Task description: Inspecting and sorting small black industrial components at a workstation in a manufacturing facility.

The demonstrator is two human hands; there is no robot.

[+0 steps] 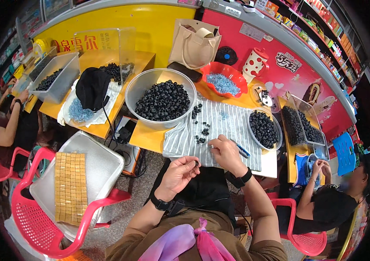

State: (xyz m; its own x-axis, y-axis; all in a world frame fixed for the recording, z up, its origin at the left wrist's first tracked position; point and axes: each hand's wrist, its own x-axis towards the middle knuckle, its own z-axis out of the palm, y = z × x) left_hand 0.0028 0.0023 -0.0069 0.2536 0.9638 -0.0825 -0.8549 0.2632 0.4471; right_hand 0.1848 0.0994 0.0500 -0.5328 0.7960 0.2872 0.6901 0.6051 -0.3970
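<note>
While the left hand (179, 173) pinches one black bead-like piece (197, 162) at the near edge of the tabletop (146, 138), right hand (228, 155) curled, grasp unclear, I log loose black pieces (200, 140) remaining, finished ones indistinguishable.

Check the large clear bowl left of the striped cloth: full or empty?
Partly full: black ring-shaped pieces heap in the large clear bowl, and its upper wall shows bare above them.
</note>
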